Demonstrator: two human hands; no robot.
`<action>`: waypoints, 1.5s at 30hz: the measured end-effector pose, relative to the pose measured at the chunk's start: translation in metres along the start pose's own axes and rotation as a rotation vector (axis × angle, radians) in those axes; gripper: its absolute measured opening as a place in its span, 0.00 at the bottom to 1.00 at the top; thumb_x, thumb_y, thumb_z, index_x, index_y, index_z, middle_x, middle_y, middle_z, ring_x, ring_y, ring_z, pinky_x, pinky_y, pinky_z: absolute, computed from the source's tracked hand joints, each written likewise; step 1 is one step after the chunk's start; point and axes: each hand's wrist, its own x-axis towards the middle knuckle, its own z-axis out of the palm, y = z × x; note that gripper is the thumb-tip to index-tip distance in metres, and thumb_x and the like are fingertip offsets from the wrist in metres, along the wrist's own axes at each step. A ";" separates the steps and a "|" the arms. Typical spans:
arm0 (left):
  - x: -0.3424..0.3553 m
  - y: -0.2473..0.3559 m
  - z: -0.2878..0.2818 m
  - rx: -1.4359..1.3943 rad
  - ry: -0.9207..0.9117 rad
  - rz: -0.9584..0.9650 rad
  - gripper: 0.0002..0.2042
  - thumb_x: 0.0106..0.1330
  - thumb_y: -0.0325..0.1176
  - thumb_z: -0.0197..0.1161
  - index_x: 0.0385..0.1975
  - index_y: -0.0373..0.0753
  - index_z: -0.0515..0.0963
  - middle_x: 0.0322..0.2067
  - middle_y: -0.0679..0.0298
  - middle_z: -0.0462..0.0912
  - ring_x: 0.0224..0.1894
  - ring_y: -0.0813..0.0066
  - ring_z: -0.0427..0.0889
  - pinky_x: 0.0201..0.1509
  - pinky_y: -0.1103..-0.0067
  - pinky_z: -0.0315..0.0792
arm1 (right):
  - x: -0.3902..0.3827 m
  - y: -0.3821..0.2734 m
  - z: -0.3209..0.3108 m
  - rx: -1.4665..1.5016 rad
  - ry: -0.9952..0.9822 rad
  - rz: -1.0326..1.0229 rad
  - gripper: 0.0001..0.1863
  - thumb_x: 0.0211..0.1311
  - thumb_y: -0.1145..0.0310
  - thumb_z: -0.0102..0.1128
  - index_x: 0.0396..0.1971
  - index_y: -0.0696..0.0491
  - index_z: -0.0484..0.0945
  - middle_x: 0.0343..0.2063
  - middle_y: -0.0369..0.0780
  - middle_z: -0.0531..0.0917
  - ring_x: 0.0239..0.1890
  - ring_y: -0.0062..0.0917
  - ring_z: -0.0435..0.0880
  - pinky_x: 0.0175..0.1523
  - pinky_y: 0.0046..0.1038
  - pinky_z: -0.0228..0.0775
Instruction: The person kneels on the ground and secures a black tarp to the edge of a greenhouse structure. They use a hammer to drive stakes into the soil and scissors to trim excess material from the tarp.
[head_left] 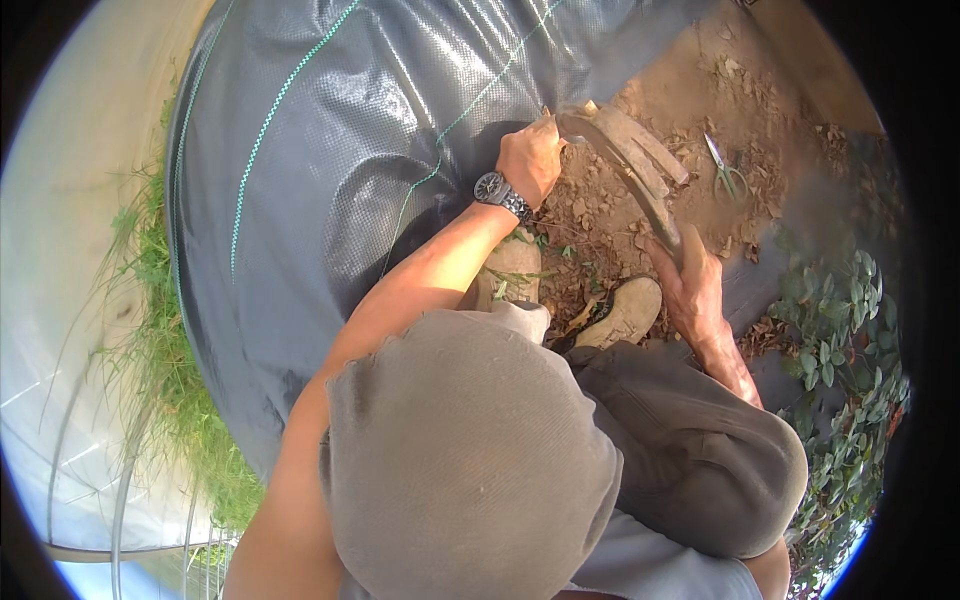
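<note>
My left hand, with a dark watch on its wrist, is closed at the edge of a black woven ground cover sheet. What its fingers hold is hidden. My right hand grips the lower end of a curved brown hand tool with a forked end. The tool's far end reaches over the soil to just beside my left fingers. A pair of scissors with green handles lies open on the soil to the right of the tool.
Bare brown soil with dry leaves lies between the sheet and a leafy green plant at the right. My shoes and bent knees are close below my hands. Grass grows along the sheet's left edge, beside pale plastic sheeting.
</note>
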 end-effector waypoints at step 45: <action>0.008 0.019 -0.005 -0.364 -0.112 -0.207 0.14 0.76 0.42 0.64 0.45 0.36 0.87 0.40 0.63 0.91 0.43 0.77 0.87 0.49 0.80 0.78 | 0.065 0.156 -0.043 -0.004 0.682 0.295 0.25 0.65 0.61 0.68 0.60 0.53 0.77 0.38 0.40 0.84 0.37 0.25 0.83 0.44 0.30 0.76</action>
